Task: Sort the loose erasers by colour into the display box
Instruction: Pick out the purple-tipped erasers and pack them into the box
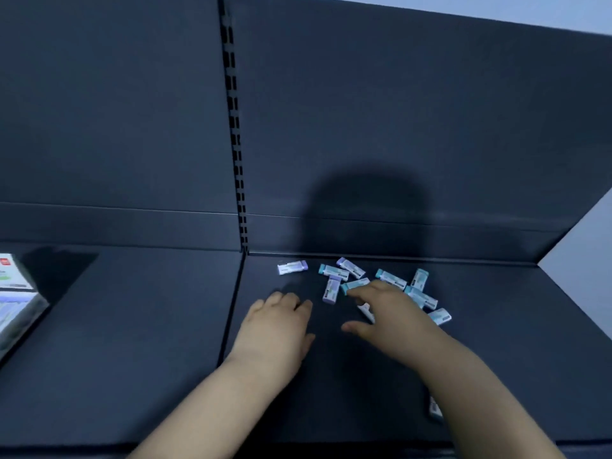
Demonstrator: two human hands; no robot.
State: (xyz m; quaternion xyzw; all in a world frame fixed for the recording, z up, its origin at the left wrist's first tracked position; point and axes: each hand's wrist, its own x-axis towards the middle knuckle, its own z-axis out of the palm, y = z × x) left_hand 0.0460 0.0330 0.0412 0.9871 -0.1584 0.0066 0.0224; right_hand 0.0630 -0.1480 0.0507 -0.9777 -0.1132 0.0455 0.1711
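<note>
Both hands are out over the dark shelf (132, 326). My left hand (278, 323) sits palm down with its fingers curled under, knuckles up; I cannot tell if anything is tucked inside. My right hand (387, 313) is spread wide, thumb out to the side and forefinger stretched forward, its tip at a teal eraser (355, 284); no grip on it.

A white eraser (366, 309) peeks out from under the right palm. The loose erasers (390, 278) lie scattered just ahead of and around the right hand, near the back wall (430, 127) of the shelf. A purple eraser (331, 289) lies between the two hands, just ahead of them. One white and purple eraser (292, 267) lies apart from the others, ahead of the left hand. Another eraser (435, 407) lies beside the right forearm, partly hidden.

The display box (23, 309) is cut off by the frame edge, well out to the left of the left hand.
</note>
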